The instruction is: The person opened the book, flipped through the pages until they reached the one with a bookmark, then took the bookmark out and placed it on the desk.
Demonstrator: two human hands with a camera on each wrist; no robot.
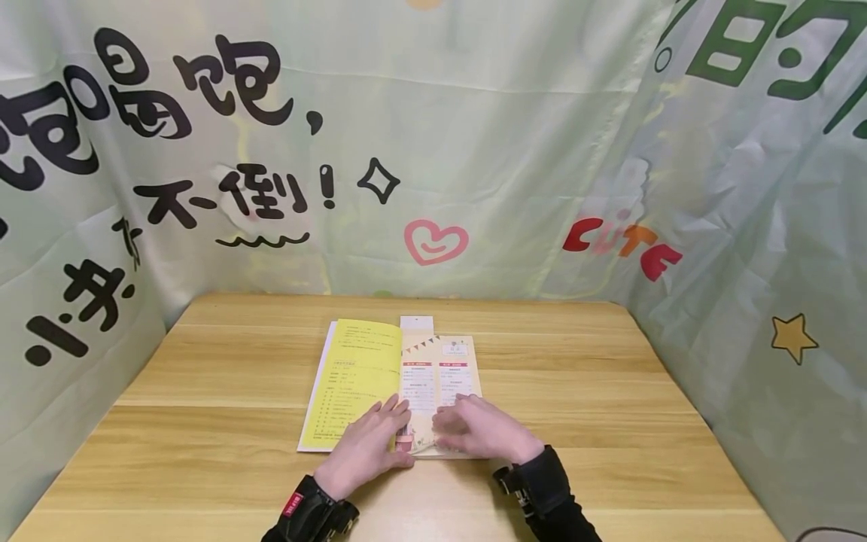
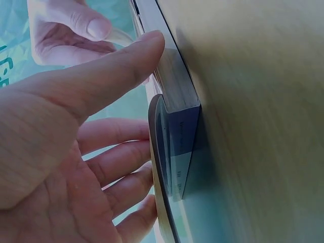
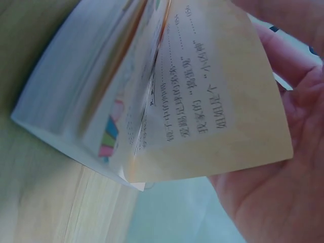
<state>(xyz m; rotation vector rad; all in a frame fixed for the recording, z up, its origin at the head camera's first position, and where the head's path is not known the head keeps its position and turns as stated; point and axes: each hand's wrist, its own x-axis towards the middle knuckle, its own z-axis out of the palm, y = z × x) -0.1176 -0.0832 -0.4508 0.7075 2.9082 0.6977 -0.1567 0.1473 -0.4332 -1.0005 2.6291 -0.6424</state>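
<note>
A thick book [image 1: 442, 429] lies open on the wooden table, with a yellow left page [image 1: 362, 357] and a printed right page showing coloured headings. My left hand [image 1: 369, 443] rests on the yellow side near the spine, fingers fairly straight. Its thumb [image 2: 147, 50] touches the book's near edge. On the right side, my right hand [image 1: 484, 429] pinches a page [image 3: 248, 126] between thumb and fingers. In the right wrist view this cream page, printed with lines of text, stands raised from the thick stack of pages [image 3: 66, 76]. A white card [image 1: 416, 324] sticks out past the book's far edge.
The wooden table [image 1: 203, 406] extends around the book on all sides. Behind it and at both sides hangs a pale green cloth [image 1: 501, 173] with printed characters, a pink heart [image 1: 436, 242] and a star [image 1: 794, 339]. Dark straps circle both wrists.
</note>
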